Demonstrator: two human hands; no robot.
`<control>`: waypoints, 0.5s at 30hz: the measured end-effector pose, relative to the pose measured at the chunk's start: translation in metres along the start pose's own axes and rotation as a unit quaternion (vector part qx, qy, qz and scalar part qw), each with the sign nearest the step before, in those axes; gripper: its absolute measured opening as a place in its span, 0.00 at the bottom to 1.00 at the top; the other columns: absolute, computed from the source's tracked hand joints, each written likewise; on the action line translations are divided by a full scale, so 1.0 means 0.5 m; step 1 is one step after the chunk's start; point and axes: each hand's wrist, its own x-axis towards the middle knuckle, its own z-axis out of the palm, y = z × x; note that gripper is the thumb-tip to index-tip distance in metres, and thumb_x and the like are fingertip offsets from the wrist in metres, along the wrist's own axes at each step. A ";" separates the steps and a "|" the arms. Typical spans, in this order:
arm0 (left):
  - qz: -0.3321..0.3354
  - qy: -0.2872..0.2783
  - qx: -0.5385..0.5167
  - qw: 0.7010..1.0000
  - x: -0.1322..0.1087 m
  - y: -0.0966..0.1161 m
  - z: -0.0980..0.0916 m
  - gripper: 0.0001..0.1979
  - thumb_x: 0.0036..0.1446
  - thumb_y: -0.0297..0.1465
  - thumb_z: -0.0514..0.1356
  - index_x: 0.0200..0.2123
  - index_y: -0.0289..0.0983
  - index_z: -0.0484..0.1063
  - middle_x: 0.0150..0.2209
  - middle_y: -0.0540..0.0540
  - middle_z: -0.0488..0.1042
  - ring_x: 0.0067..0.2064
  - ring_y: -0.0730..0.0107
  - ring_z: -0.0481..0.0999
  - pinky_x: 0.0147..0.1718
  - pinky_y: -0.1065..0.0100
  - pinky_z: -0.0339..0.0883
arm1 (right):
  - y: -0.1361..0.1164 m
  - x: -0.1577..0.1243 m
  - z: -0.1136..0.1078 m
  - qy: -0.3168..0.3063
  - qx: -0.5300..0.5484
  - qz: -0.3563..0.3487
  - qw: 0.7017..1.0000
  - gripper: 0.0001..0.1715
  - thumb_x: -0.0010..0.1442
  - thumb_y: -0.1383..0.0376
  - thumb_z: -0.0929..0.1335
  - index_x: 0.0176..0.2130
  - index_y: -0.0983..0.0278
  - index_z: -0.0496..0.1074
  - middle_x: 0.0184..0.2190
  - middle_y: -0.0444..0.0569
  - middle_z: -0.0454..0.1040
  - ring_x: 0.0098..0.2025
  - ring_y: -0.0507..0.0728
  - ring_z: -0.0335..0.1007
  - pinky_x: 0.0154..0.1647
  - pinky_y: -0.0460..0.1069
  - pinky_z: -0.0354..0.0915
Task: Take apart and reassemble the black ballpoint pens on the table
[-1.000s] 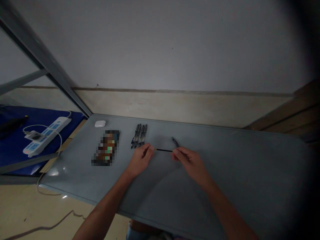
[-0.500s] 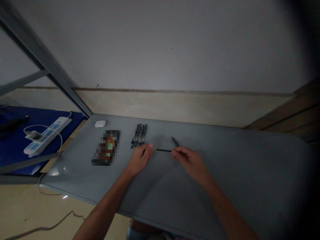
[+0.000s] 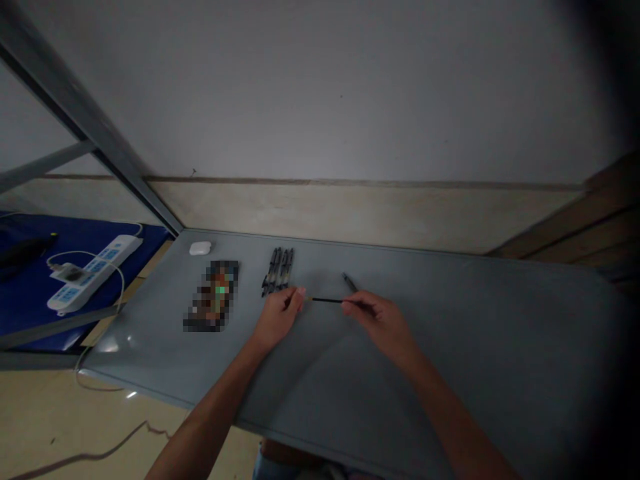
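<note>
Over the flat grey desk [image 3: 480, 347], the fingers of our right hand [image 3: 384, 321] pinch a thin black, yellow-tipped rod [image 3: 327, 300] near our left hand [image 3: 276, 317], whose grip we cannot tell, seemingly aligning it, the next move needing steadiness.

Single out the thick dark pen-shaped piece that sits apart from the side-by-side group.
The dark piece just beyond the right hand: it is alone and slants the opposite way from the grouped pens by the left hand.
</note>
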 end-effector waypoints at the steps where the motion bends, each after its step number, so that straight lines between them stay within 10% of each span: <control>1: 0.003 0.000 0.002 1.000 0.000 0.000 -0.001 0.23 0.65 0.45 0.49 0.23 0.36 0.62 0.21 0.54 0.59 0.24 0.76 0.59 0.26 0.71 0.52 | 0.000 -0.001 0.000 0.001 -0.001 0.006 1.000 0.16 0.61 0.53 0.67 0.31 0.61 0.76 0.27 0.46 0.77 0.31 0.56 0.73 0.33 0.48 0.64; 5: 0.031 -0.006 -0.003 0.999 -0.001 0.005 0.001 0.17 0.63 0.43 0.53 0.31 0.35 0.68 0.25 0.52 0.64 0.28 0.74 0.63 0.28 0.71 0.55 | -0.004 -0.003 -0.002 0.001 -0.003 0.034 0.999 0.27 0.64 0.50 0.62 0.23 0.62 0.72 0.19 0.46 0.72 0.24 0.54 0.69 0.29 0.48 0.62; 15: 0.014 -0.002 0.017 1.000 -0.001 0.004 0.002 0.21 0.66 0.44 0.47 0.26 0.37 0.64 0.21 0.54 0.62 0.24 0.75 0.62 0.26 0.71 0.54 | -0.014 -0.002 -0.001 0.008 0.000 0.006 1.000 0.17 0.62 0.54 0.66 0.29 0.61 0.75 0.26 0.48 0.76 0.30 0.57 0.72 0.33 0.49 0.65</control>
